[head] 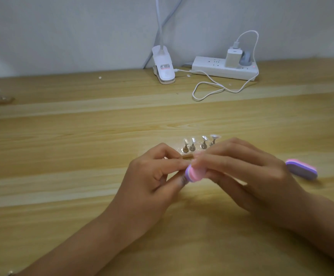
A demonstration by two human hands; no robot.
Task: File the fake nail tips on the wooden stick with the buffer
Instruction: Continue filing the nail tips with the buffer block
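Hands meet low over the middle of the desk (82, 136). The right hand (241, 172) curls its fingers round a pink-and-purple buffer (192, 173), whose long axis runs left to right. The left hand (156, 176) pinches at the buffer's left end with thumb and forefinger; whether a nail tip sits inside that pinch is hidden.

Just beyond the fingertips, on the far side from the person, lies the wooden stick (188, 155). It also lies left to right, with four nail tips (204, 138) standing on small metal posts. Its right end disappears behind the right hand, so that hand looks nearer. A second buffer (301, 169) rests on the desk to the right. Farther back are a clip lamp (163, 66), a power strip (222, 70) and a white cable (212, 90).
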